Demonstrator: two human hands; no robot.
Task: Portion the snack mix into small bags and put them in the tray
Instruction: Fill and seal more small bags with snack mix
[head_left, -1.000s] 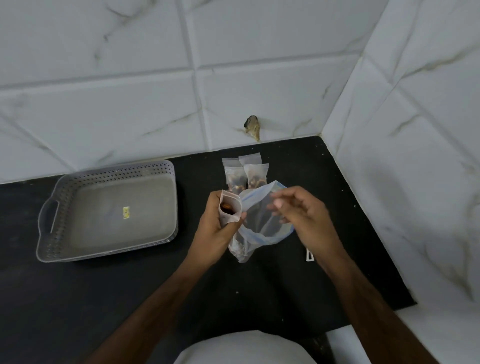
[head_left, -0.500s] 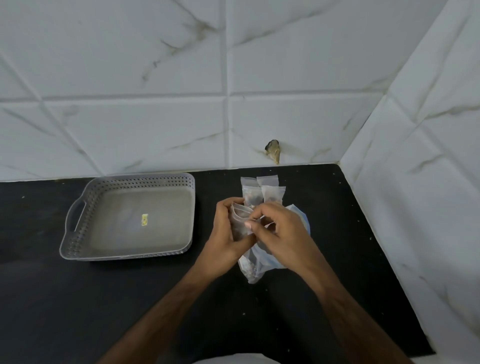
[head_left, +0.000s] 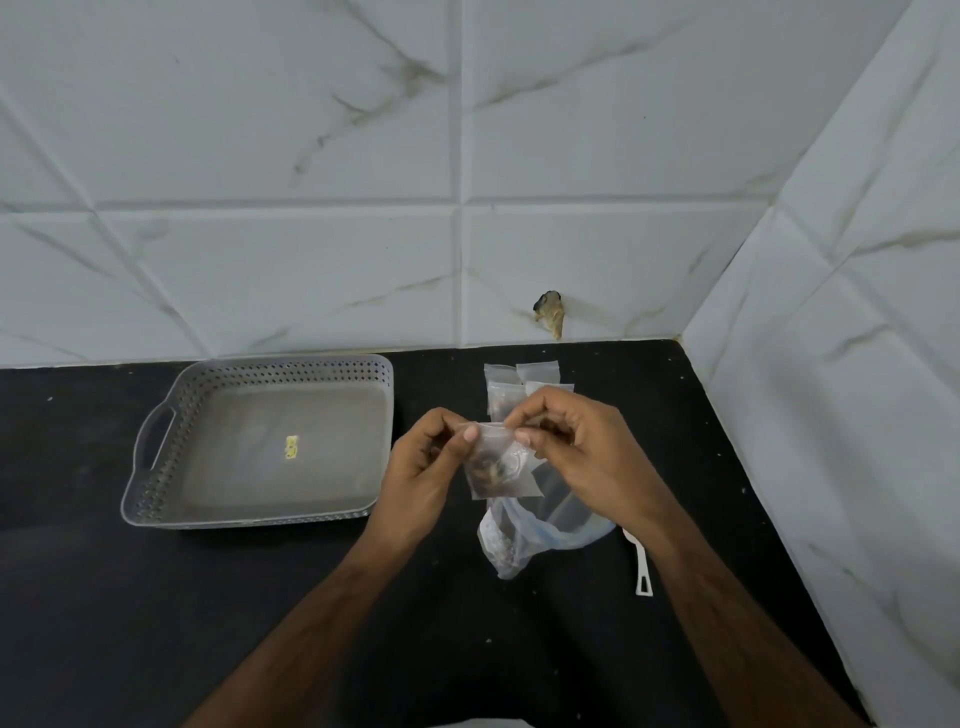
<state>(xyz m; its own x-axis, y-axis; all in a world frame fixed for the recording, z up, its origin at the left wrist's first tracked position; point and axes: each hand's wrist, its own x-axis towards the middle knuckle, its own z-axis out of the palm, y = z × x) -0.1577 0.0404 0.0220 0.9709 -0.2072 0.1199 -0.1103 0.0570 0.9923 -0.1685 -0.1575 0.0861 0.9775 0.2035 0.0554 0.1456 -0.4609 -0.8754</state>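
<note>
Where the black surface (head_left: 156, 623) meets the white marble-patterned wall tiles (head_left: 260, 156), a grey perforated tray (head_left: 156, 499) with a side handle is set at the left; only a small yellow sticker (head_left: 291, 447) is seen on its floor, and no bags have been placed in it. Just right of the tray, above the surface, a small clear bag (head_left: 498, 470) is held up between the two hands, and dark brown snack mix is seen gathered in its lower half. Its top edge is pinched at the left corner by the thumb and fingers of the left hand (head_left: 423, 467) and at the right corner by the thumb and forefinger of the right hand (head_left: 582, 452), the remaining fingers of both being curled. Whether the strip along the top is already sealed cannot be made out. Behind the hands, near the wall, a few more small bags (head_left: 511, 382) are laid on the surface, partly hidden; brownish contents appear to be held in them. Beneath the held bag, a larger clear bag (head_left: 524, 540) is slumped on the surface with some mix visible in its lower fold. To its right a white scoop handle (head_left: 643, 571) is seen lying on the surface.
</note>
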